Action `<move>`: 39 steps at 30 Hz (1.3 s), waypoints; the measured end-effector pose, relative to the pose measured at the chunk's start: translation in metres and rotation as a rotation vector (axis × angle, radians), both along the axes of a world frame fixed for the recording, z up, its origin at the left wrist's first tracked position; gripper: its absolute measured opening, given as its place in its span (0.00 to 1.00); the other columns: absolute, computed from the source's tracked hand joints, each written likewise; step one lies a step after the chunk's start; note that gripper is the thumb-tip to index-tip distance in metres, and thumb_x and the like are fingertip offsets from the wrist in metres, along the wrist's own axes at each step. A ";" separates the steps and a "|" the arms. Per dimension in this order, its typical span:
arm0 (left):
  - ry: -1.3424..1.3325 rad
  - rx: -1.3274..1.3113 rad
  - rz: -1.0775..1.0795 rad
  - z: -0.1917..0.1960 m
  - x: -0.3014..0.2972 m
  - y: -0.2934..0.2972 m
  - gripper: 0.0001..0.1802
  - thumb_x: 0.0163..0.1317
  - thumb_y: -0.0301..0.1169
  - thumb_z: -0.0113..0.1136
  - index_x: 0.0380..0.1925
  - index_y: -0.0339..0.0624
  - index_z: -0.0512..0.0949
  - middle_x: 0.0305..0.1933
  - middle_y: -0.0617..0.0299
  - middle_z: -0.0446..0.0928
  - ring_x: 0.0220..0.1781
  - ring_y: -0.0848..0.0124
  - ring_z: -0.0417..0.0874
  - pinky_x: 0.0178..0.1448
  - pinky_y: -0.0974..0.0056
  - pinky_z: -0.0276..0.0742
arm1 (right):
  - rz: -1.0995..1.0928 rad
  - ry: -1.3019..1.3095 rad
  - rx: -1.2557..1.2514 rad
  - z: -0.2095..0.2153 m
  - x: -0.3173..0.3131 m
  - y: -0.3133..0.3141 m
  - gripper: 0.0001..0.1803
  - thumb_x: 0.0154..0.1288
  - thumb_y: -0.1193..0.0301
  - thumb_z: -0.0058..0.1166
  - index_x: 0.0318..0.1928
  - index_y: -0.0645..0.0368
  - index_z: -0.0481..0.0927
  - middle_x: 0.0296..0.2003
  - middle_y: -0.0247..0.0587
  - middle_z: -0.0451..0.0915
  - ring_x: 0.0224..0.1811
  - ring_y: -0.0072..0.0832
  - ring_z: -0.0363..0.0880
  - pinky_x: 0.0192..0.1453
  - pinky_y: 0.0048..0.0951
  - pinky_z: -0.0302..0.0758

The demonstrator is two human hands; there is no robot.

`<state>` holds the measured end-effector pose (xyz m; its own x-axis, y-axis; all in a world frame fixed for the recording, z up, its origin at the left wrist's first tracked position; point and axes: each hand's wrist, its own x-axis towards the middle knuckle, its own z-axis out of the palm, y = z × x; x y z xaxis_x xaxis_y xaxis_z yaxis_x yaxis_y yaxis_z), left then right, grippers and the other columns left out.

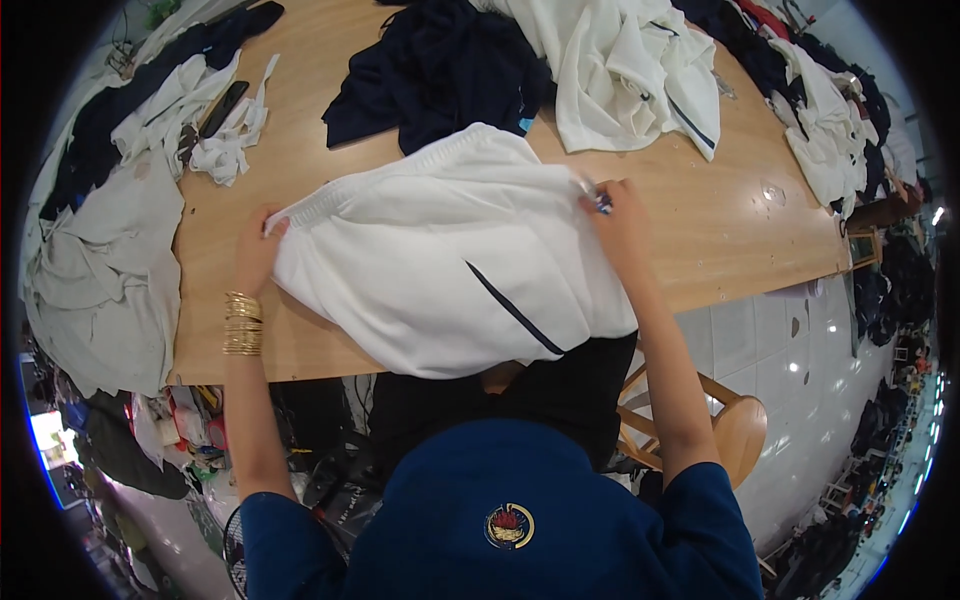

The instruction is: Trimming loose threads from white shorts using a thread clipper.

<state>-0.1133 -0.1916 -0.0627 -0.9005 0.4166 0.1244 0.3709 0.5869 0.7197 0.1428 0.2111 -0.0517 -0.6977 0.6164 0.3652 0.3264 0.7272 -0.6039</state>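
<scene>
White shorts [420,240] with a gathered elastic waistband and a slanted navy stripe are spread across the near side of the table, their lower edge hanging toward my lap. My left hand [262,245], below several gold bangles, pinches the waistband's left end between thumb and fingers. At the right edge of the cloth, my right hand [617,215] is closed around a small tool [602,203] with a dark blue and white part. Its metal tip is blurred, but it looks like thread snips. The fingers' underside is hidden.
Navy garments [440,75] and white garments [625,75] lie heaped on the table's far side. Pale cloth [110,290] drapes over the left edge, near a black phone [224,108]. More clothes [825,125] sit far right. A wooden stool [738,435] stands under the right edge.
</scene>
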 end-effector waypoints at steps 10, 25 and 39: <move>0.129 0.205 -0.593 0.035 0.145 0.193 0.13 0.51 0.25 0.61 0.39 0.42 0.77 0.37 0.61 0.76 0.42 0.65 0.76 0.46 0.65 0.73 | 0.201 0.024 -0.525 0.003 0.014 -0.046 0.07 0.64 0.72 0.46 0.39 0.57 0.77 0.18 0.34 0.71 0.20 0.19 0.66 0.28 0.23 0.66; 0.324 0.038 -0.593 -0.017 0.133 0.232 0.05 0.51 0.31 0.62 0.26 0.45 0.76 0.31 0.68 0.76 0.39 0.67 0.73 0.44 0.63 0.64 | 0.169 -0.253 -0.625 0.006 0.027 -0.041 0.09 0.61 0.75 0.46 0.41 0.58 0.76 0.19 0.39 0.74 0.22 0.27 0.74 0.30 0.26 0.69; -0.364 0.081 -0.689 0.000 0.098 0.227 0.06 0.55 0.29 0.59 0.29 0.38 0.78 0.28 0.58 0.79 0.30 0.71 0.79 0.37 0.68 0.73 | 0.188 -0.278 -0.444 -0.021 0.026 -0.033 0.08 0.62 0.71 0.52 0.39 0.61 0.78 0.21 0.35 0.76 0.20 0.18 0.69 0.28 0.21 0.67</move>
<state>-0.0149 0.0353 -0.0622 -0.4319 0.8988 -0.0749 0.3651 0.2502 0.8967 0.1691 0.1778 -0.0728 -0.8434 0.5250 -0.1145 0.4062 0.4835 -0.7754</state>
